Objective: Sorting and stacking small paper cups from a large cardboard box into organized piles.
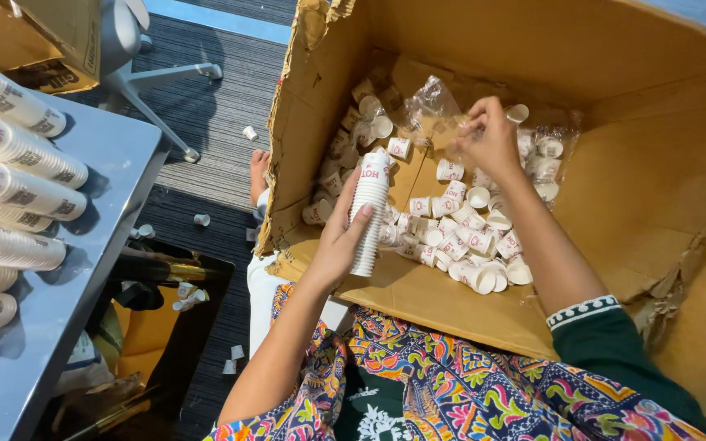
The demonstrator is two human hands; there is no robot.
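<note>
Seen from above, the left hand (338, 241) wraps its fingers around a tall nested stack of small white paper cups (368, 214), upright inside a large torn brown cardboard box (655, 171). The right hand (490, 140), fingers pinched, picks among loose white paper cups (467, 237). Keeping the stack upright would likely ease nesting.

Left hand (338, 238) grips cup stack (368, 214); right hand (490, 140) pinches cup (517, 113) above cardboard box (655, 163).
</note>
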